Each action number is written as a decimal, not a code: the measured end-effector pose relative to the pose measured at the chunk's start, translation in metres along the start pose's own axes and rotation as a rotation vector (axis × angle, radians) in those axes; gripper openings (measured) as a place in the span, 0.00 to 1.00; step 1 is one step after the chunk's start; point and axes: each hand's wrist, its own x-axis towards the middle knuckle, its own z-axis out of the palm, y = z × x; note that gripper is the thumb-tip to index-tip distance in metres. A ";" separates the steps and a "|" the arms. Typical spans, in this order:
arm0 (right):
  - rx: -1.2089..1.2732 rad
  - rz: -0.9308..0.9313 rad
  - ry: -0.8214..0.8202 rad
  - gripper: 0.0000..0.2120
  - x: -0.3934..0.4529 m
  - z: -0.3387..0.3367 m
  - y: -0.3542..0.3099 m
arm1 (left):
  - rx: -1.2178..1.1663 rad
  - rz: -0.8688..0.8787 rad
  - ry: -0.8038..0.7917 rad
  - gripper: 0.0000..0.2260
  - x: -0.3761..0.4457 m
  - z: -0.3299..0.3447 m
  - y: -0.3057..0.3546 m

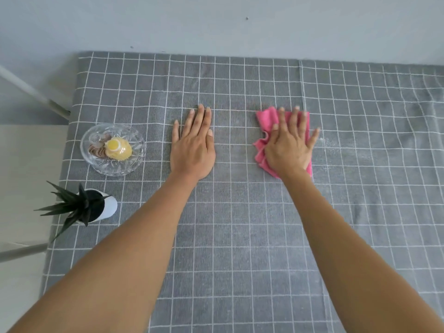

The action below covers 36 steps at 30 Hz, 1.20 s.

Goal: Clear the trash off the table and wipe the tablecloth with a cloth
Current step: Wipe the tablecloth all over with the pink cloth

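A grey tablecloth (240,224) with a white grid covers the table. My right hand (289,145) lies flat with fingers spread on a crumpled pink cloth (268,117), pressing it onto the tablecloth right of centre. My left hand (193,145) rests palm down and flat on the tablecloth at the centre, holding nothing. A faint pale, dusty smear (336,145) shows on the fabric just right of the pink cloth.
A clear glass dish (96,162) at the left holds a yellow cupcake-like item (119,149) and some brownish pieces. A small spiky plant in a white pot (108,207) stands near the left edge. A pale wall runs behind the table's far edge.
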 end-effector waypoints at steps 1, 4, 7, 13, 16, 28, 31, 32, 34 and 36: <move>0.013 0.050 0.005 0.25 0.001 -0.001 0.006 | 0.003 0.002 0.001 0.23 0.000 0.000 -0.001; 0.106 0.081 0.022 0.25 0.000 -0.001 0.000 | 0.001 -0.004 0.005 0.23 0.000 0.000 -0.001; 0.129 -0.113 0.003 0.25 -0.014 0.008 -0.027 | 0.013 -0.002 0.011 0.23 -0.001 0.000 0.000; 0.140 -0.275 -0.036 0.24 -0.032 0.014 -0.034 | -0.004 -0.007 0.002 0.23 0.000 -0.001 0.001; 0.105 -0.257 -0.046 0.25 -0.025 0.010 -0.008 | 0.010 -0.005 -0.008 0.23 0.001 0.000 0.001; 0.148 0.026 0.066 0.25 -0.012 -0.004 0.091 | 0.003 -0.087 -0.055 0.23 0.006 -0.002 0.021; 0.142 0.028 0.066 0.25 -0.011 -0.004 0.095 | -0.024 -0.001 -0.080 0.23 0.005 0.003 0.061; 0.142 0.028 0.064 0.25 -0.011 -0.004 0.095 | -0.029 0.035 -0.096 0.23 0.004 0.007 0.077; 0.144 0.015 0.057 0.25 -0.010 -0.003 0.095 | -0.041 0.084 -0.119 0.23 0.000 0.016 0.103; 0.143 0.000 0.047 0.26 -0.009 -0.003 0.098 | -0.040 0.099 -0.112 0.24 -0.003 0.024 0.115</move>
